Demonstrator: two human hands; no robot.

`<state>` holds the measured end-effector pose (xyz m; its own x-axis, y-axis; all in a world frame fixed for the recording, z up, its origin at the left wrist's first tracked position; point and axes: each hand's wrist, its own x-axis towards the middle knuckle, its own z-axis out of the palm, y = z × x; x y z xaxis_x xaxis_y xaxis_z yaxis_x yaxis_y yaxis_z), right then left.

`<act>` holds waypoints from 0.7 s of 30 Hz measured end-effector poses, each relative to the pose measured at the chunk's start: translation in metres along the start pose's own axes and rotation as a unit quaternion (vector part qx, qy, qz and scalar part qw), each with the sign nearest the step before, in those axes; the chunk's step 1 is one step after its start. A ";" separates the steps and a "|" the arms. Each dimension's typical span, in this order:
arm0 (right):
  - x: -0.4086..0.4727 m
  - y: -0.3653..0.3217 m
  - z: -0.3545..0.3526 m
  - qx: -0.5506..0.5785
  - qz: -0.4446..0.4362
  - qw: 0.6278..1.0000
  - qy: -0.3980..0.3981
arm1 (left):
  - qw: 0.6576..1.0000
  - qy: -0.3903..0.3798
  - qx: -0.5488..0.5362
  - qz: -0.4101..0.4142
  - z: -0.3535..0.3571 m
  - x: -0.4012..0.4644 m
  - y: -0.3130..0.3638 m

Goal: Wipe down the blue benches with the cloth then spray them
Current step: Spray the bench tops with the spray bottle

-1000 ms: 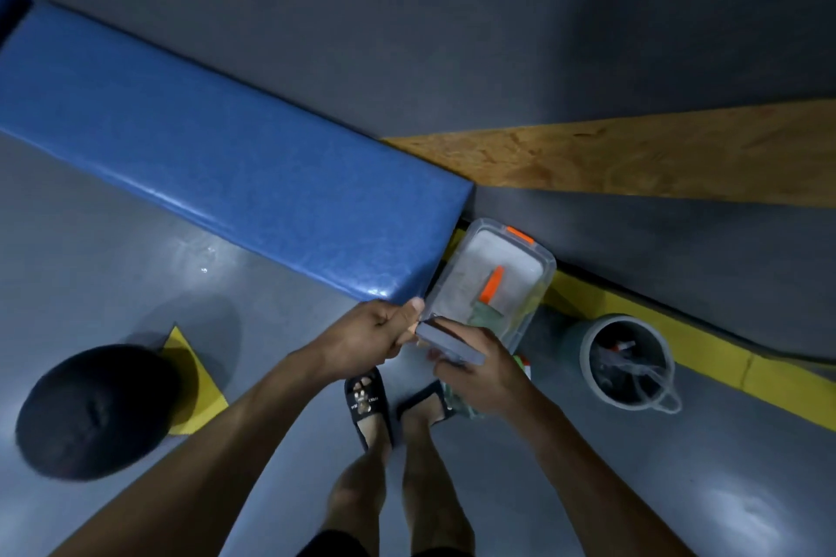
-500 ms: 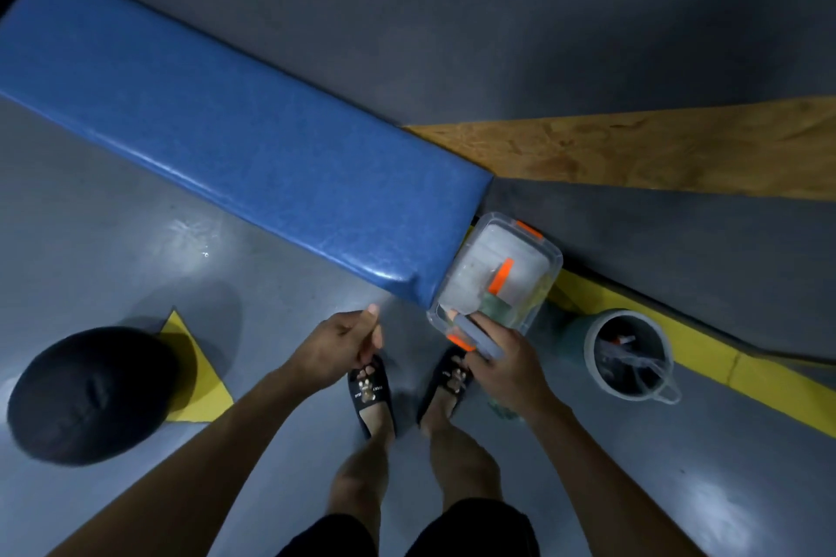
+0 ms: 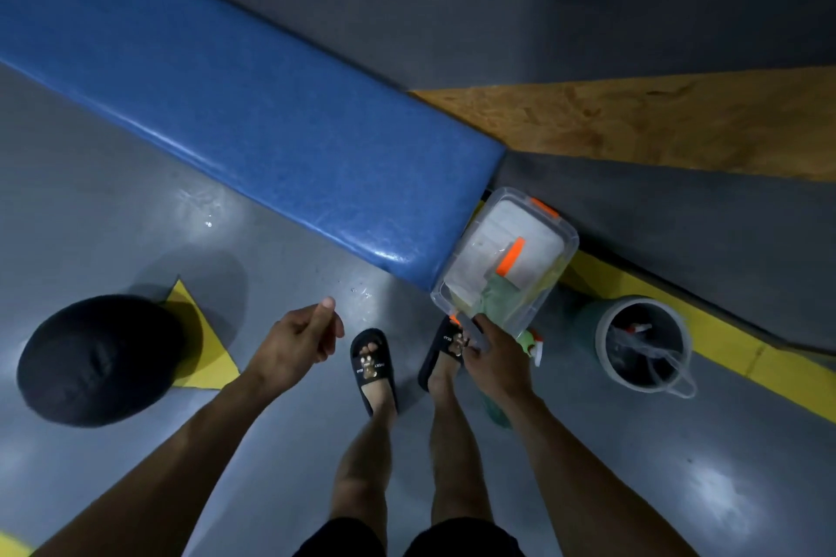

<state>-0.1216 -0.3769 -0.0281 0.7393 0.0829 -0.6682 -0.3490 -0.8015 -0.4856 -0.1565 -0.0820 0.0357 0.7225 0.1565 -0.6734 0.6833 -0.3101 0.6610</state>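
Since the earlier frames, both hands have parted: the left hand (image 3: 296,341) has drawn away from the clear plastic box (image 3: 506,260) and now hangs free in the lower middle of the frame, fingers loosely curled around nothing. The right hand (image 3: 495,353) keeps hold of the box alone, gripping its near edge by an orange latch, and the box now sits further right in the frame, just off the end of the blue bench (image 3: 235,104).

That bench runs diagonally from the upper left to the centre right, its padded top glossy. Inside the box lie a pale folded cloth (image 3: 520,224) and a green item with an orange part; whether this is the spray bottle cannot be told. A green and white nozzle-like shape shows just below the right hand, mostly hidden.

A grey bucket (image 3: 644,341) stands on the floor at the right, beside a yellow floor stripe (image 3: 724,330). A black rounded object (image 3: 97,360) rests at the lower left. Two feet in black slides (image 3: 373,360) stand between the arms.
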 end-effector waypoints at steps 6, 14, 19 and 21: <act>0.038 -0.014 -0.031 0.042 -0.033 0.998 0.041 | 1.000 0.018 -0.002 -0.006 0.014 0.009 0.016; 0.091 -0.032 -0.077 -0.002 -0.004 0.999 0.040 | 0.999 0.028 -0.022 -0.007 0.026 0.005 0.034; 0.113 -0.035 -0.108 0.039 0.033 0.996 0.074 | 0.999 0.039 -0.034 -0.009 0.025 0.007 0.038; 0.124 -0.037 -0.121 0.064 0.039 0.992 0.099 | 0.998 0.046 -0.041 -0.010 0.025 0.011 0.038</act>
<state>0.0523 -0.4087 -0.0248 0.8016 -0.1037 -0.5887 -0.4700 -0.7179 -0.5135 -0.1251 -0.1159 0.0453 0.7133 0.2491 -0.6551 0.7007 -0.2296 0.6756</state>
